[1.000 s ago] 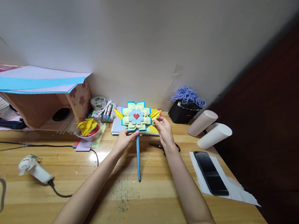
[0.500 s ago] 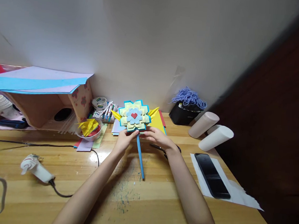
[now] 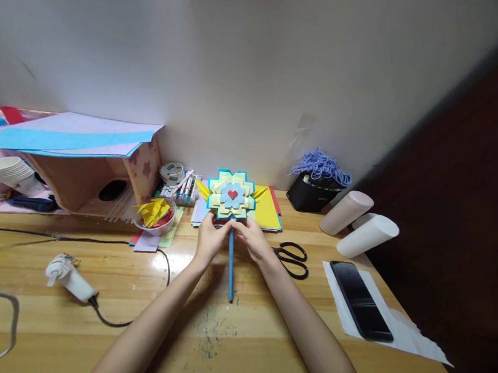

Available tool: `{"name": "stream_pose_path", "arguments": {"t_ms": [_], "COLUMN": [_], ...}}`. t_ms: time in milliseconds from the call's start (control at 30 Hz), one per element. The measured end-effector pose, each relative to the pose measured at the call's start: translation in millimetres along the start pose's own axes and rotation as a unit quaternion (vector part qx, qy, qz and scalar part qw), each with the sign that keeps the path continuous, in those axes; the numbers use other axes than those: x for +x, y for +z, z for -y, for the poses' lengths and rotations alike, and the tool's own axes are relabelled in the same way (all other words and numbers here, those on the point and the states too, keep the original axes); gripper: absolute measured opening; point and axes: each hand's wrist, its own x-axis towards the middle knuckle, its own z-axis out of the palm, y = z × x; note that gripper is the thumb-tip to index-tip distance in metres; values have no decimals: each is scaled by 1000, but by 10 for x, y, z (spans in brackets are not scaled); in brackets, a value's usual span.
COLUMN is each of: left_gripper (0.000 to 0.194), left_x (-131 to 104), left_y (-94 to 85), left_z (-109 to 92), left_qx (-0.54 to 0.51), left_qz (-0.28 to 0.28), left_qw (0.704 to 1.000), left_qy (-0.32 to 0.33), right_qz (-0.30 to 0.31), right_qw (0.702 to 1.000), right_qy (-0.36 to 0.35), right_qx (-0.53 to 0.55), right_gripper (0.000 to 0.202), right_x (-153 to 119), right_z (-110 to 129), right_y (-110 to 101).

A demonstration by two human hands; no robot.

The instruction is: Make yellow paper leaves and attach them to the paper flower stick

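A layered paper flower (image 3: 239, 206) in pale yellow and blue, with a red heart at its centre, is held up in front of me. Yellow pointed paper pieces (image 3: 260, 194) stick out from both its sides. Its blue stem (image 3: 231, 265) slants down toward me. My left hand (image 3: 210, 238) is closed on the flower just under its head, fingertips hidden behind. From the other side, my right hand (image 3: 251, 239) grips the same spot, thumbs meeting at the stem's top. Black-handled scissors (image 3: 295, 260) lie beside my right wrist, their blades hidden.
Coloured paper sheets (image 3: 270, 211) lie behind the flower. To the left are a bowl of folded paper (image 3: 154, 212), markers (image 3: 184, 187), a cardboard box (image 3: 147, 167) and a white glue gun (image 3: 71, 279) with its cord. Rightward stand a black holder (image 3: 311, 194), white rolls (image 3: 368, 236) and a phone (image 3: 360, 301).
The flower has turned to face me more squarely, its stem now nearly straight. My right hand has drawn in to the stem, and the scissors' handles have come into view.
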Motion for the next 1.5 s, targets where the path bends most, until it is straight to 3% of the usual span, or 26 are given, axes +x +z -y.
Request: {"name": "stream_pose_path", "arguments": {"t_ms": [200, 333, 467, 567, 700, 833, 933, 1033, 1133, 1267, 1500], "left_gripper": [25, 25, 30, 30, 21, 28, 37, 39, 39, 34, 30], "left_x": [-83, -126, -130, -137, -182, -197, -130, -15, 93, 160, 182], "left_y": [18, 27, 16, 2, -9, -51, -135, -256, -377, -474, -485], "left_z": [-8, -63, -92, -112, -143, -189, -279, -395, -463, -456, -409], "left_qx": [86, 116, 104, 117, 219, 288, 219, 101, 40, 25, 41], "left_qz": [-12, 13, 45, 34, 14, 3, 52, 110, 45, -21, -31], "left_qw": [996, 992, 992, 992, 973, 953, 971, 988, 998, 999, 998], "left_qy": [37, 53, 48, 40, 64, 95, 80, 24, -14, 4, 25], "right_qz": [-56, -71, -69, -60, -14, 2, 2, 13, 22, 27, 1], "right_qw": [998, 997, 997, 997, 997, 996, 997, 999, 999, 999, 1000], "right_qy": [-17, -24, -38, -56, -78, -89, -75, -51, -36, -23, -18], "right_qx": [10, 19, 11, -4, -13, -22, -17, -7, -14, -31, -12], "right_gripper": [32, 32, 35, 36, 35, 33, 35, 38, 38, 35, 35], "right_x": [5, 32, 58, 66, 67, 73, 69, 44, 1, -46, -37], "right_z": [-101, -105, -91, -99, -113, -101, -62, -20, 0, -5, 19], "right_y": [37, 21, -4, -27, -45, -66, -85, -74, -30, 21, 28]}}
